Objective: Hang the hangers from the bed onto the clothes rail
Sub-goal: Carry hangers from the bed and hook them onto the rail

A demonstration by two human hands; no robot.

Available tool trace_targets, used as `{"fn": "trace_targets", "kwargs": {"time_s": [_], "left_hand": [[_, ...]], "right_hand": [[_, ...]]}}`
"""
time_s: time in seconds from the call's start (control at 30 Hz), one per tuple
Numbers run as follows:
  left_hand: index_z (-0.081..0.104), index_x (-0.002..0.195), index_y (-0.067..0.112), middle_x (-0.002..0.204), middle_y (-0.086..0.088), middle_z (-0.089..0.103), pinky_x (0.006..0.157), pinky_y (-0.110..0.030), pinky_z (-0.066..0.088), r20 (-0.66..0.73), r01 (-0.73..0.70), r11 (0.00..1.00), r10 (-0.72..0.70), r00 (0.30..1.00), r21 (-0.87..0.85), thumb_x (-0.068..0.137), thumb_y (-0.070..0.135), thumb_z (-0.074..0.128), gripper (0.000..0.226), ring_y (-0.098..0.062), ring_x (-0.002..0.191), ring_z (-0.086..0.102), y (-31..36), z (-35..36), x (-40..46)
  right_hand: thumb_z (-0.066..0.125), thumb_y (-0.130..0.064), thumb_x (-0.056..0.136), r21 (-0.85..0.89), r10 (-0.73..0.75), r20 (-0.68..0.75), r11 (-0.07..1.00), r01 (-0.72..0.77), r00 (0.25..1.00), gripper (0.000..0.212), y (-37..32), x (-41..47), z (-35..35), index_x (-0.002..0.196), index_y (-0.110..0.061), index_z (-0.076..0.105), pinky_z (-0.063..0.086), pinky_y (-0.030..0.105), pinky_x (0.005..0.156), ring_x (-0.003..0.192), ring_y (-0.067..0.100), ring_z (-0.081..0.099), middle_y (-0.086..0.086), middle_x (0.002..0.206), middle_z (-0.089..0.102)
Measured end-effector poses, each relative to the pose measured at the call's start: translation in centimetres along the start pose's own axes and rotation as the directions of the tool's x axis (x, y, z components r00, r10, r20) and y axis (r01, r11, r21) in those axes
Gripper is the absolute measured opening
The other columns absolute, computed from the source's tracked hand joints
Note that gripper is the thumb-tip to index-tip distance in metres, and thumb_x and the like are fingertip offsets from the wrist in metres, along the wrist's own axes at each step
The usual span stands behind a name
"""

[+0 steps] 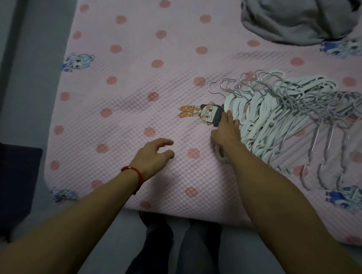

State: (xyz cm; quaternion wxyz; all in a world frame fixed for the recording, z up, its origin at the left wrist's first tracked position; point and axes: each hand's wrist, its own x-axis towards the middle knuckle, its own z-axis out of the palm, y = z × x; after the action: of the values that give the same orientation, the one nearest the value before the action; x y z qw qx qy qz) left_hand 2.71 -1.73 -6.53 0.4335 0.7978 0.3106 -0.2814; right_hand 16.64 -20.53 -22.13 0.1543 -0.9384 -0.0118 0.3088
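Bed [136, 91]: hangers [268, 121] heaped just beyond our right hand [226, 130], none lifted; rail out of view, so hanging not begun, we judge. Right hand spread, touching heap's edge. Left hand [153, 156] loosely apart, empty.

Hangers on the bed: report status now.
Right hand open, fingers at edge of white hangers. Left hand open, empty, over the bed. Nothing lifted; way clear.

No readable text anywhere; the bed sheet [136, 91] seemingly carries only cartoon figures.
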Motion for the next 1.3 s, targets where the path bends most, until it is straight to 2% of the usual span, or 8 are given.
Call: {"fn": "trace_targets", "kwargs": {"time_s": [0.17, 0.3, 0.5, 0.67, 0.83, 0.97, 1.1, 1.3], "left_hand": [[0.058, 0.137, 0.028, 0.149, 0.002, 0.049, 0.115, -0.043, 0.038, -0.009, 0.018, 0.999, -0.019, 1.0, -0.039, 0.095, 0.024, 0.06, 0.042, -0.016, 0.138, 0.044, -0.4, 0.5, 0.2], [0.06, 0.134, 0.026, 0.145, 0.0, 0.054, 0.113, -0.047, 0.042, -0.043, 0.057, 0.994, -0.062, 0.997, -0.09, 0.094, 0.023, 0.06, 0.04, -0.017, 0.135, 0.048, -1.1, -0.3, -0.7], [0.061, 0.131, 0.025, 0.136, -0.002, 0.059, 0.107, -0.042, 0.047, -0.151, 0.127, 0.977, -0.153, 0.977, -0.172, 0.093, 0.024, 0.061, 0.038, -0.018, 0.121, 0.057, -2.2, -2.4, -3.8], [0.058, 0.132, 0.021, 0.127, -0.004, 0.062, 0.102, -0.044, 0.051, -0.235, 0.159, 0.912, -0.261, 0.936, -0.377, 0.094, 0.037, 0.064, 0.042, -0.014, 0.101, 0.06, -3.8, -5.5, -7.9], [0.043, 0.146, 0.028, 0.139, -0.005, 0.052, 0.1, -0.051, 0.049, -0.203, 0.142, 0.742, -0.354, 0.913, -0.655, 0.084, 0.056, 0.071, 0.074, -0.025, 0.118, 0.053, -5.6, -9.4, -12.9], [0.013, 0.157, 0.039, 0.154, -0.006, 0.041, 0.097, -0.058, 0.046, -0.198, 0.062, 0.53, -0.42, 0.886, -0.846, 0.06, 0.064, 0.084, 0.123, -0.031, 0.132, 0.047, -10.6, -11.9, -19.2], [0.006, 0.153, 0.043, 0.138, -0.002, 0.059, 0.098, -0.069, 0.04, -0.282, -0.134, 0.331, -0.456, 0.844, -0.934, 0.057, 0.052, 0.091, 0.128, -0.032, 0.12, 0.061, -17.3, -13.0, -27.3], [-0.013, 0.152, 0.052, 0.14, -0.006, 0.058, 0.092, -0.069, 0.046, -0.392, -0.359, 0.165, -0.502, 0.771, -0.918, 0.048, 0.054, 0.092, 0.148, -0.032, 0.121, 0.059, -28.2, -10.7, -42.0]], "right_hand": [[0.071, -0.018, 0.09, 0.267, 0.149, -0.035, 0.954, -0.134, 0.988, 0.083, -3.2, 1.3, -0.4, 0.154, -0.002, 0.02, 0.037, 0.046, 0.112, 0.138, 0.042, 0.036, 0.026, 0.152, 0.032], [0.07, -0.018, 0.091, 0.382, 0.171, -0.076, 0.915, -0.13, 0.982, 0.073, -6.0, -0.2, -0.1, 0.149, -0.002, 0.029, 0.051, 0.043, 0.09, 0.124, 0.041, 0.057, 0.02, 0.137, 0.057], [0.065, -0.03, 0.095, 0.433, -0.015, 0.05, 0.901, -0.008, 0.999, 0.037, -11.8, -6.7, 1.5, 0.125, -0.009, 0.058, 0.043, 0.033, 0.079, 0.111, 0.036, 0.064, 0.013, 0.12, 0.069], [0.063, -0.023, 0.095, 0.529, -0.365, 0.103, 0.808, 0.26, 0.925, 0.01, -16.3, -15.0, 0.4, 0.092, -0.017, 0.055, 0.042, 0.028, 0.065, 0.083, 0.024, 0.063, 0.004, 0.09, 0.066], [0.06, -0.019, 0.101, 0.549, -0.673, 0.228, 0.686, 0.478, 0.704, 0.018, -19.5, -21.6, -1.5, 0.117, -0.016, 0.068, 0.064, 0.035, 0.076, 0.081, 0.017, 0.072, 0.003, 0.092, 0.072], [0.059, -0.009, 0.101, 0.549, -0.828, 0.374, 0.561, 0.619, 0.419, 0.015, -25.0, -28.8, -2.3, 0.105, -0.017, 0.07, 0.063, 0.03, 0.075, 0.085, 0.015, 0.072, -0.001, 0.091, 0.072], [0.062, -0.011, 0.099, 0.442, -0.867, 0.48, 0.374, 0.815, 0.138, 0.011, -30.0, -37.7, -0.7, 0.106, -0.013, 0.07, 0.063, 0.035, 0.076, 0.082, 0.017, 0.072, 0.001, 0.091, 0.071], [0.066, -0.022, 0.098, 0.32, -0.783, 0.603, 0.062, 0.945, -0.152, 0.015, -33.6, -53.5, 3.7, 0.111, -0.015, 0.071, 0.062, 0.033, 0.083, 0.083, 0.008, 0.071, -0.006, 0.099, 0.072]]}}
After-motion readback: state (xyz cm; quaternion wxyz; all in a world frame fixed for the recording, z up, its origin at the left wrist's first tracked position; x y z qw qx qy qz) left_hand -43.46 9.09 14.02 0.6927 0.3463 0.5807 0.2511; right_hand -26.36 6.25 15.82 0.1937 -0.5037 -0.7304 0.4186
